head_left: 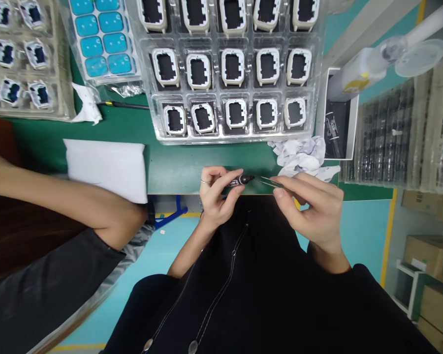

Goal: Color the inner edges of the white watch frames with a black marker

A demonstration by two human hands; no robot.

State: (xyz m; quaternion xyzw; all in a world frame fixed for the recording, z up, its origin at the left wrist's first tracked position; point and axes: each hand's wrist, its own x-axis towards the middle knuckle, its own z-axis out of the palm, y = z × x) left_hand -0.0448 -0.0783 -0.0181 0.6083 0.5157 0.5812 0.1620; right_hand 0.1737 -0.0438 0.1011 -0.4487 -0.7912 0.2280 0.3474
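My left hand (218, 196) is closed around a black marker (239, 181) whose dark tip points right. In my right hand (312, 206) is a pair of metal tweezers (271, 183), its two thin points slightly apart and facing the marker's tip. A small gap separates the tweezers from the marker. Both hands are above the front edge of the green table (177, 169). Beyond them lies a clear plastic tray (221, 140) with rows of white square frames (236, 114), each with a dark middle.
Crumpled white cloth (302, 153) lies behind my right hand, beside a white box (352, 128) with a bottle (358, 73). A folded white cloth (105, 167) is at left, near a co-worker's arm (59, 196). Stacked trays (387, 132) stand right; another parts tray (55, 110) is far left.
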